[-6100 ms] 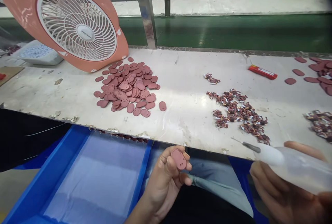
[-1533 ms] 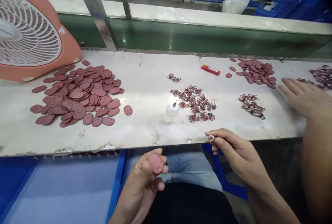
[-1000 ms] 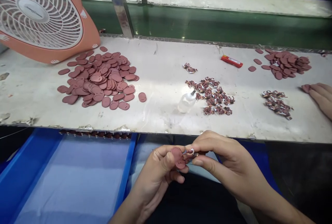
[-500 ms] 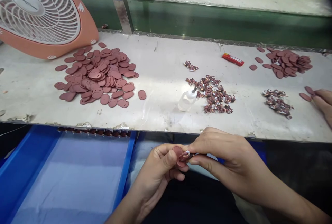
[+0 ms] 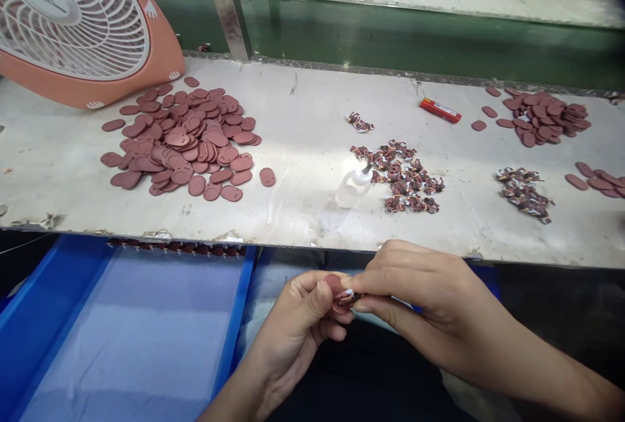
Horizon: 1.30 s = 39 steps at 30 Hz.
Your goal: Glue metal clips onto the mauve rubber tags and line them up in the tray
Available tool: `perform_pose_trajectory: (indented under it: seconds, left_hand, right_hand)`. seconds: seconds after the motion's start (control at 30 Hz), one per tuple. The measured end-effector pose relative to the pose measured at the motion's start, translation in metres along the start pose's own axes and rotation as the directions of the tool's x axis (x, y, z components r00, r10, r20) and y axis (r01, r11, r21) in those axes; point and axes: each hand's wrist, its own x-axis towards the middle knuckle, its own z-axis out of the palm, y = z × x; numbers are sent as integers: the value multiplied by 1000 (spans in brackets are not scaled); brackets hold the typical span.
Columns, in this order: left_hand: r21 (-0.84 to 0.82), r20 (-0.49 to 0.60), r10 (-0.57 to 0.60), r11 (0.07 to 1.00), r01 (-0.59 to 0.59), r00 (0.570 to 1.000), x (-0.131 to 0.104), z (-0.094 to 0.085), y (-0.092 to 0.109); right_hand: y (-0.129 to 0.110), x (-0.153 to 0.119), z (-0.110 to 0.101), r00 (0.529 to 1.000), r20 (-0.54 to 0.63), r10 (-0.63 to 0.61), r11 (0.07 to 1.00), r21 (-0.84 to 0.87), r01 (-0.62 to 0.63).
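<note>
My left hand (image 5: pixel 307 314) pinches a reddish-brown oval base (image 5: pixel 334 284) between thumb and fingers, below the table's front edge. Against that base, my right hand (image 5: pixel 415 292) grips a small dark brown and white figurine (image 5: pixel 347 294); the fingertips hide much of it. Several similar small figurines (image 5: pixel 403 178) lie grouped on the table beyond my hands. Beside them stands a clear squeeze bottle (image 5: pixel 354 186) with a dark tip. A large heap of oval bases (image 5: pixel 190 142) covers the table at the left.
An orange fan (image 5: pixel 161 51) stands at the back left. A red box (image 5: pixel 440 110) lies near the back edge. More bases (image 5: pixel 547 116) and figurines (image 5: pixel 525 194) sit at the right. Below the table on the left is a blue tray (image 5: pixel 234 327) with a row of figurines.
My right hand has shifted slightly left, bringing the figurine closer against the base. Another person's hand at the right edge has left the view, and more bases show there.
</note>
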Motion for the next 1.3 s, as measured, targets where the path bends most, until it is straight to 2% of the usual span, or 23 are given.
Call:
perform_pose_trajectory:
  seconds: [0.3,0.67,0.93,1.3]
  left_hand:
    - [-72,-1,-5,997,5,1000,0,0,-3]
    - [-79,24,17,997,-15,1000,-3,0,-4]
    - [-91,-13,23,996,-24,1000,-4,-5,-5]
    - [-110,44,43,993,-38,998,-7,-8,-3]
  right_hand:
    - [0,2,2,999,21,-26,998,-49,27]
    - [1,3,6,999,12,-41,998,37,41]
    - [3,4,15,998,-18,-57,997,44,58]
    - [-3,8,10,998,47,-49,999,3,49]
